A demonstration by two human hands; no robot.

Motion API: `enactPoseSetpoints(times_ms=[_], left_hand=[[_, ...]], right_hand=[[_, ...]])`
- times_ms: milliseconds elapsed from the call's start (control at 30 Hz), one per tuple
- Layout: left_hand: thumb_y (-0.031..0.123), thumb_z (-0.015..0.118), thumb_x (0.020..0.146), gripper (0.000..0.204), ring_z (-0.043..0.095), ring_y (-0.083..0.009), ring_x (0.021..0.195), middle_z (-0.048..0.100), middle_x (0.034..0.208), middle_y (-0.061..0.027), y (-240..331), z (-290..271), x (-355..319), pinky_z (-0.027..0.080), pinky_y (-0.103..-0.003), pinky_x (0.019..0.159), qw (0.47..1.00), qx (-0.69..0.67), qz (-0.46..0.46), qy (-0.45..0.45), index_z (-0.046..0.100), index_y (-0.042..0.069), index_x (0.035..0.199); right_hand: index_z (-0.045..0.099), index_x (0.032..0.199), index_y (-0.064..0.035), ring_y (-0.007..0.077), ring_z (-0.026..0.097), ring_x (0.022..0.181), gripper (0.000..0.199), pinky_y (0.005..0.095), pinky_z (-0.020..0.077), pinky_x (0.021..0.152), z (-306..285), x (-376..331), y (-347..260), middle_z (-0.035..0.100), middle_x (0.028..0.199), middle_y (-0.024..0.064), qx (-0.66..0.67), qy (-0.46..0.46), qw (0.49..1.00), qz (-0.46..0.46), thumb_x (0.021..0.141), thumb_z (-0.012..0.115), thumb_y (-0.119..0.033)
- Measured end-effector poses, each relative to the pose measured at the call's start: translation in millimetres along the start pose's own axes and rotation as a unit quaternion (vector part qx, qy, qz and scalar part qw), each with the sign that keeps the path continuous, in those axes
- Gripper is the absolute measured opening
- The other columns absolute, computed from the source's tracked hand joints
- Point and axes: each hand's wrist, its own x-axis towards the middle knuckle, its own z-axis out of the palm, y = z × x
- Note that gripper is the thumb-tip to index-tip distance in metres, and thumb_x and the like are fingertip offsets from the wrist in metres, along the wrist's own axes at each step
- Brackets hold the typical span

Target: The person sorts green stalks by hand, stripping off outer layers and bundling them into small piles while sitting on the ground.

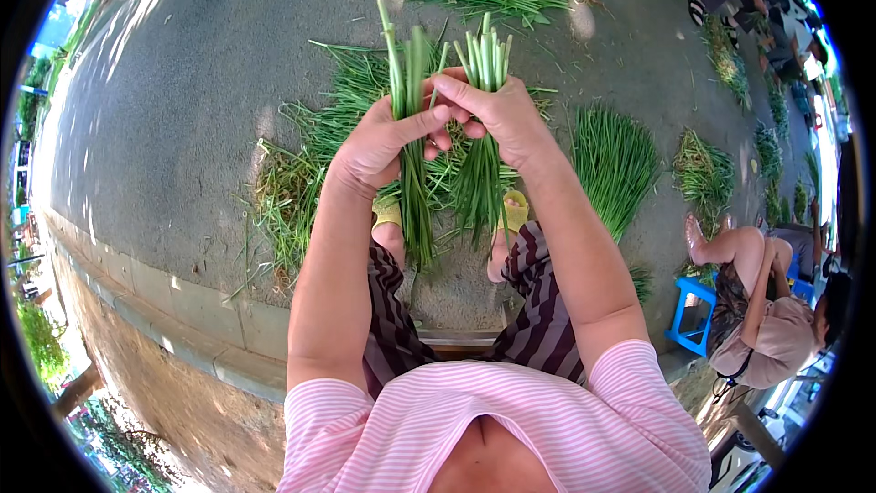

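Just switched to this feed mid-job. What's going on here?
A person in a pink-and-white striped top has a bunch of long, thin green stalks in the left hand and a second green bunch in the right hand, pale ends up. The hands meet above a loose green heap on grey pavement. A neater green sheaf lies to the right.

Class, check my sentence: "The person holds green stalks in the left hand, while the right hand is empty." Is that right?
Not quite: the right hand isn't empty. The head view shows it holding its own bunch of stalks. The left hand does hold green stalks.
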Motion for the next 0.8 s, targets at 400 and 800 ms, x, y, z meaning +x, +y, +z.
enactPoseSetpoints(times_ms=[400, 800], left_hand=[[0.017, 0.060, 0.096, 0.030, 0.069, -0.0184, 0.086, 0.067, 0.111, -0.0123, -1, -20, 6, 0.058, -0.028, 0.071, 0.975, 0.040, 0.023, 0.217, 0.059, -0.001, 0.120], [0.019, 0.067, 0.089, 0.020, 0.052, -0.0070, 0.055, 0.070, 0.083, -0.0025, 5, -37, -1, 0.044, -0.024, 0.050, 0.854, 0.308, 0.065, 0.415, 0.069, 0.003, 0.103]], right_hand=[[0.065, 0.102, -0.0004, 0.0054, 0.053, 0.061, 0.027, 0.0191, 0.0372, 0.045, -33, 14, -9, 0.065, 0.085, 0.0057, 0.105, 0.101, 0.987, -0.068, 0.086, 0.074, -0.020], [0.067, 0.104, -0.0031, 0.0060, 0.054, 0.069, 0.020, 0.0200, 0.0383, 0.048, -63, 11, -23, 0.067, 0.093, 0.0061, 0.116, 0.150, 0.974, -0.122, 0.089, 0.068, -0.018]])
